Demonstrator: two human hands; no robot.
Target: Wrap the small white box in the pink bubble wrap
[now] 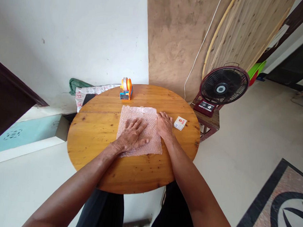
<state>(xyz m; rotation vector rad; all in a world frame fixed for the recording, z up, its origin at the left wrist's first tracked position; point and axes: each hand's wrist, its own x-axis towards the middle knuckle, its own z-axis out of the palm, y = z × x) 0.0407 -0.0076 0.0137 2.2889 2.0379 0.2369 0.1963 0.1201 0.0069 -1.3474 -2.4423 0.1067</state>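
Note:
A pinkish, see-through sheet of bubble wrap (141,113) lies flat on the round wooden table (94,131). My left hand (132,135) rests palm down on its middle and left part, fingers stretched out and spread. At the sheet's right edge is my right hand (164,124), its fingers bent and its thumb against the edge of the wrap; the fingertips are partly hidden. Just right of that hand lies a small white box with red print (180,123). An orange and blue tape dispenser (126,89) with a roll of tape stands at the table's far edge.
A dark red fan (221,86) stands on a wooden stool (209,121) to the right of the table. Behind lean a brown board (175,40) and a round wooden tabletop (244,30). A printed sack (97,89) is at the back left. A white cord (203,41) hangs down.

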